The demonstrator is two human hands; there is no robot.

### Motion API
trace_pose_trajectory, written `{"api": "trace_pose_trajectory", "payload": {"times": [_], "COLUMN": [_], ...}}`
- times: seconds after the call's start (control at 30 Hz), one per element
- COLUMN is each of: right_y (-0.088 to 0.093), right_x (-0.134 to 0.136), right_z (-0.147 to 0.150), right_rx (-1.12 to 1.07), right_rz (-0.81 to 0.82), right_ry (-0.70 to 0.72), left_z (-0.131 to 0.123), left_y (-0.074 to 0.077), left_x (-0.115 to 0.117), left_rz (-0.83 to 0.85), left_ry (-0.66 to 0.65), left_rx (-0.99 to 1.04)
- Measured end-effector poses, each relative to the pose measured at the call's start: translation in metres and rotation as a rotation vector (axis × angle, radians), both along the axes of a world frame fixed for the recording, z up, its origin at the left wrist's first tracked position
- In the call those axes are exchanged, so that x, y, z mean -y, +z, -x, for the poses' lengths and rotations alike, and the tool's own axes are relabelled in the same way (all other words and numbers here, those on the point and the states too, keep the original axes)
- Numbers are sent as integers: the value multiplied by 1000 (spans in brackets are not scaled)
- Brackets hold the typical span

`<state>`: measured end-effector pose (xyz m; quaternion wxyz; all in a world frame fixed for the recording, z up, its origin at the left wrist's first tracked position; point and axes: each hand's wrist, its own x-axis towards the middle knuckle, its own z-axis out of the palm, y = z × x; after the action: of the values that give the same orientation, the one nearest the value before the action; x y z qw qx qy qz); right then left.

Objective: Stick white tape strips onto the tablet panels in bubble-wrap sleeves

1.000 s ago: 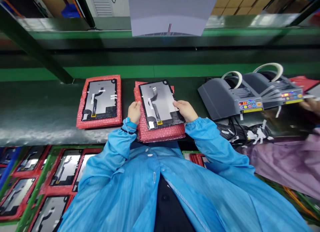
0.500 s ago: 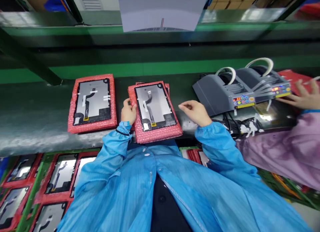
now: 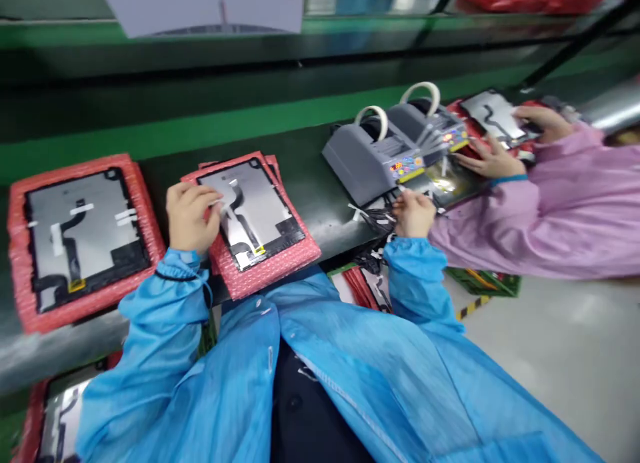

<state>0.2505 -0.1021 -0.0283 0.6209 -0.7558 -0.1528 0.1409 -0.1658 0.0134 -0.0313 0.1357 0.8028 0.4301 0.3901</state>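
Note:
A tablet panel (image 3: 255, 206) with a black flex cable lies face down on a stack of red bubble-wrap sheets (image 3: 273, 266) in front of me. My left hand (image 3: 189, 213) rests on the panel's left edge, fingers curled over it and touching a white tape strip. My right hand (image 3: 413, 213) is stretched out to the right, at the front of the grey tape dispenser (image 3: 370, 160), with fingers pinched together on a strip of white tape.
A second panel on red bubble wrap (image 3: 75, 236) lies at the left on the dark conveyor belt (image 3: 310, 190). A co-worker in a pink sleeve (image 3: 550, 210) handles another panel (image 3: 493, 113) at the right. Cables and tape scraps (image 3: 373, 216) lie below the dispensers.
My right hand left the panel and reached right to the tape dispenser. My left hand stayed at the panel's left edge. My view swung to the right.

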Motion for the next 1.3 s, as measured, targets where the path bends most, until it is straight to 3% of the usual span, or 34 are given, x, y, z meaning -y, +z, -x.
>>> {"api": "trace_pose_trajectory", "payload": {"times": [0.1, 0.23, 0.37, 0.53, 0.7, 0.9, 1.13, 1.3], "right_y": [2, 11, 17, 18, 10, 0, 11, 21], "right_x": [4, -8, -54, -115, -140, -152, -157, -156], "right_z": [22, 71, 125, 171, 198, 206, 212, 218], "right_rx": [292, 331, 267, 190, 146, 354, 694, 819], "right_rz": [-83, -118, -133, 83, 297, 406, 603, 719], "right_ry": [16, 476, 893, 1170, 1268, 1278, 1299, 1295], "left_z": [2, 1, -5, -9, -8, -8, -9, -9], "left_y": [-8, -20, -27, -30, -34, -37, -36, -37], "left_x": [-7, -19, -27, -28, -28, -26, -26, -26], "left_rz": [25, 118, 131, 122, 129, 140, 156, 149], "left_ry": [-87, -205, -253, -258, -248, -238, -233, -244], "left_rx": [-70, -225, -298, -348, -333, -311, -327, -326]}}
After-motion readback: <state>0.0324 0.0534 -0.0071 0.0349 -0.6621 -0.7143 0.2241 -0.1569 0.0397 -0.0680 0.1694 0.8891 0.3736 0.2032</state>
